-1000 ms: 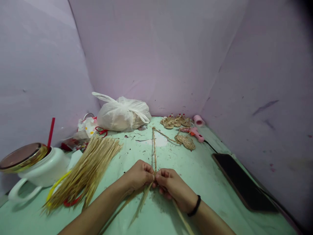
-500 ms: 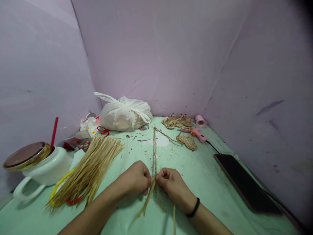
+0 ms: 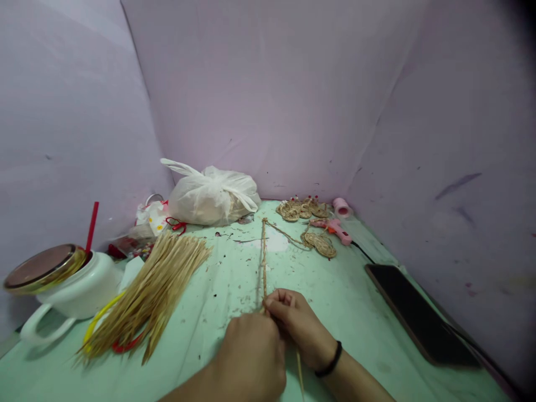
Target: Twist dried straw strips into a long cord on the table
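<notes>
The braid (image 3: 264, 262) lies on the tabletop (image 3: 360, 312) with its long axis running almost straight away from the person. Its far end sits near the middle of the table and its near end meets the two hands. The right hand (image 3: 299, 326) is at that near end, just to the braid's right. Its fingers are curled and its fingertips are pressed together on the last plaited turns, with the wrist angled in from the lower right and a black wristband (image 3: 332, 363) on it. The left hand (image 3: 251, 357) is nearer the camera, below and a little left of the braid's end and touching the right hand. Its back faces up and its fingers are tucked under out of sight, so I cannot tell whether it grips anything. A loose strand (image 3: 299, 375) trails from between the hands toward the person. Left of the braid, well apart, a straw bundle (image 3: 154, 290) fans out with its tips toward the far left, partly over yellow and red loops. Beyond it stands a white jug (image 3: 71, 290) with a gold lid. At the back are a knotted plastic bag (image 3: 213, 195), some coiled pieces (image 3: 320, 244), a pink glue gun (image 3: 335, 228) and a tape roll (image 3: 341, 207). A dark phone (image 3: 414, 312) lies flat at the right edge.
</notes>
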Motion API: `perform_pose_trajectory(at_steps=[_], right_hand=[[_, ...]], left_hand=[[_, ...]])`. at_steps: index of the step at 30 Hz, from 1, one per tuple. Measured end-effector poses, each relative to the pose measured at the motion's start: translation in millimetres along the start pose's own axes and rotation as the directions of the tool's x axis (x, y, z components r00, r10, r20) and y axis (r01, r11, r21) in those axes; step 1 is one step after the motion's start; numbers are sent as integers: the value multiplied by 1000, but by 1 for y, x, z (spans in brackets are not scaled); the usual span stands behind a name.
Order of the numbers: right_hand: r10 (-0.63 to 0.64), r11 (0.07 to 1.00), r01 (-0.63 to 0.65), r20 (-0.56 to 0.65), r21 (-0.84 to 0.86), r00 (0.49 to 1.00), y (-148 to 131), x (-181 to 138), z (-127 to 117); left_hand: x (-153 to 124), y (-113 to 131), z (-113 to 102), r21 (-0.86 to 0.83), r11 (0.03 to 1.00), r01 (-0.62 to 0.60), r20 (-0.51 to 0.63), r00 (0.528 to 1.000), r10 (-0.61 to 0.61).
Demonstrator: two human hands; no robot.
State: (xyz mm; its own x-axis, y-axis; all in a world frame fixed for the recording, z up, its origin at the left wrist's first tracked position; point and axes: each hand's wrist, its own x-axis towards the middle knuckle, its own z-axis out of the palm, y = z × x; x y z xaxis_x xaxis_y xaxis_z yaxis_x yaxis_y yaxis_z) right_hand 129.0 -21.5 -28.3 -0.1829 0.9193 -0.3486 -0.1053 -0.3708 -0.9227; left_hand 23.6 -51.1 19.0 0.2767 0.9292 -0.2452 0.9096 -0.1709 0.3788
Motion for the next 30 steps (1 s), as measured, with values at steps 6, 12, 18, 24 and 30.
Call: perform_pose_trajectory(at_steps=[6,12,18,24,30], right_hand=[[30,999,-33,123,16,992,-4,0,-3],[-53,993,69,175,-92,983,-4,3,-5],[-255,761,251,80,-598,964,-6,-1,-12],[-215,583,98,-36,-806,976,-14,-18,-6],[-267,486,173,43,-856,963,-11,-40,15]], left_hand=[[27,-27,-27,-575,782,239,139,971,-195],[38,-28,-8,-792,516,327,318,942,-110],[40,-28,-4,-705,625,335,201,940,-277],[44,-29,8,-708,671,222,82,969,-234],[38,-23,-3,-779,538,321,239,946,-218]])
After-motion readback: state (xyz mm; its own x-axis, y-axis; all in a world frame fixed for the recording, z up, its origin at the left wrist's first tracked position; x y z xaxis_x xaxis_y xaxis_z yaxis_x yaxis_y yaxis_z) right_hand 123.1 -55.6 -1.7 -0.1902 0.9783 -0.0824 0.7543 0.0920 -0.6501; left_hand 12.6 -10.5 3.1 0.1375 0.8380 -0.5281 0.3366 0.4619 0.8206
